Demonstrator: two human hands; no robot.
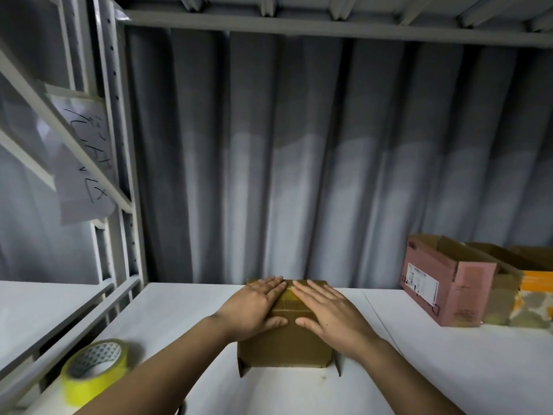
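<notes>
A small brown cardboard box [284, 345] sits on the white shelf board [185, 319], with a strip of tape along its top seam. My left hand [254, 307] lies flat on the left half of the box top, fingers straight. On the right half, my right hand [326, 310] presses down the same way. The fingertips of both hands nearly meet over the seam. A roll of yellow packing tape [95, 369] stands on the board at the lower left, apart from both hands.
An open pinkish carton [449, 283] with a label stands at the right, with more cartons [526, 292] behind it. A grey corrugated wall [299, 160] closes the back. A metal rack upright [125, 163] and a handwritten paper sign [83, 163] are at the left.
</notes>
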